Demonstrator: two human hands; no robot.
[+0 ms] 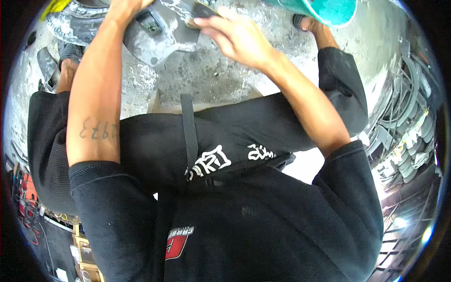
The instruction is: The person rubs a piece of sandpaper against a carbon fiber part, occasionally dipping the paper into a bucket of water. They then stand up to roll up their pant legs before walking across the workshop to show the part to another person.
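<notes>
A grey moulded part [157,44] with cut-outs and white, chalky smears lies on the floor before me. My left hand [128,4] is at its upper edge, seemingly resting on it; the frame's top cuts off most of the fingers. My right hand [242,40] is closed around a dark, flat sanding block [205,10], its fingertips pinching the near end. The block is over the right side of the grey part; whether it touches the surface is hard to tell.
A teal bucket [332,11] stands at the upper right near my foot. Another curved dark part [70,28] with white residue and a yellow cloth [56,5] are at upper left. Stacks of curved grey pieces [408,122] line the right side. Red equipment and cables [28,202] are at lower left.
</notes>
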